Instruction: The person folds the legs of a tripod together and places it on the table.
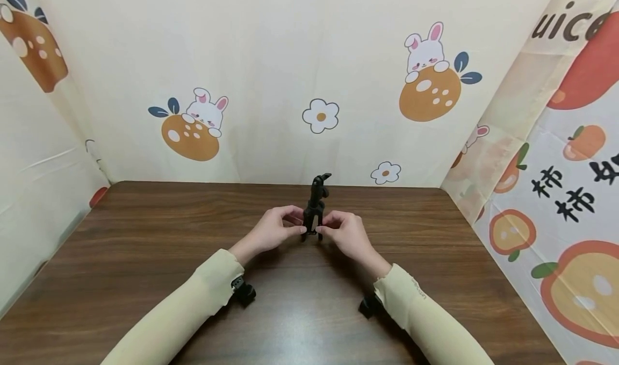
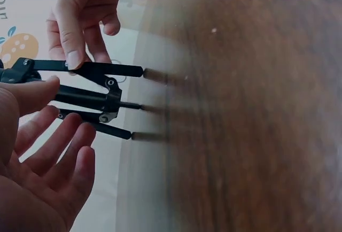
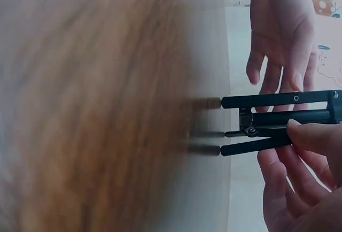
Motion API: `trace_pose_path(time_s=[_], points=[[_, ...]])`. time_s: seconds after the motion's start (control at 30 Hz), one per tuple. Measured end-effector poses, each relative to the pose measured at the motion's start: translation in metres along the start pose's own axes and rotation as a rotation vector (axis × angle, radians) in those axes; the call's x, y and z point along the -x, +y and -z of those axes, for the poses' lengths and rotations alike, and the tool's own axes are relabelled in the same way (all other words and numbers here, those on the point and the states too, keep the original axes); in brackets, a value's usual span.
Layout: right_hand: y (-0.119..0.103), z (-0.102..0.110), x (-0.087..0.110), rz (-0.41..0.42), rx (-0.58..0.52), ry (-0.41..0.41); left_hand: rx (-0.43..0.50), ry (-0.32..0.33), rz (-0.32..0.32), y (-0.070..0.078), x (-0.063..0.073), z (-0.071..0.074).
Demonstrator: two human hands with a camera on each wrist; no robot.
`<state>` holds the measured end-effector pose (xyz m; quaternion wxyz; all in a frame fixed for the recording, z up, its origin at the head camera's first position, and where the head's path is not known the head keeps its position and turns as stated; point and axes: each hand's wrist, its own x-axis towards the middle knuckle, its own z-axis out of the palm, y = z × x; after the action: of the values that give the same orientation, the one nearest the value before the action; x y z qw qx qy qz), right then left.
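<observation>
A small black tripod (image 1: 316, 194) stands upright toward the far side of the wooden table, its legs slightly spread. From the left, my left hand (image 1: 272, 230) pinches one leg between thumb and fingers. On the opposite side my right hand (image 1: 349, 237) holds another leg the same way. The left wrist view shows the tripod's legs (image 2: 120, 70) and hinged braces around the centre column, feet close to the table top. In the right wrist view, the right thumb lies on a lower leg (image 3: 248, 146), while the left fingertips touch the upper one.
The brown wooden table (image 1: 193, 209) has its back edge just behind the tripod. A printed cloth (image 1: 271, 85) with bunnies and fruit hangs behind it, with more cloth (image 1: 527, 193) along the right side. Small black cameras (image 1: 244, 292) sit on both wrists.
</observation>
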<state>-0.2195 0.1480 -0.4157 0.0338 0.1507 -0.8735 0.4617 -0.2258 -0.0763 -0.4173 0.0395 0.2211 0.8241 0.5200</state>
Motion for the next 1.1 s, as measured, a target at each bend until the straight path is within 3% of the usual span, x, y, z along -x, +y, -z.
trace_pose_path(time_s=[0.17, 0.37, 0.57, 0.87, 1.1], points=[[-0.001, -0.003, 0.001, 0.005, -0.016, -0.021, -0.012, 0.023, -0.002, -0.002, -0.002, -0.005], [0.001, -0.005, -0.001, 0.044, -0.032, -0.105, -0.067, 0.067, -0.019, 0.0, -0.004, -0.007], [0.002, -0.005, -0.004, 0.08, 0.033, -0.189, -0.107, 0.073, -0.036, 0.003, -0.002, -0.007], [0.003, -0.003, -0.006, 0.229, 0.122, -0.176, -0.203, 0.042, -0.091, 0.01, -0.002, -0.007], [0.005, -0.003, -0.007, 0.285, 0.138, -0.168, -0.254, 0.055, -0.06, 0.01, -0.002, -0.007]])
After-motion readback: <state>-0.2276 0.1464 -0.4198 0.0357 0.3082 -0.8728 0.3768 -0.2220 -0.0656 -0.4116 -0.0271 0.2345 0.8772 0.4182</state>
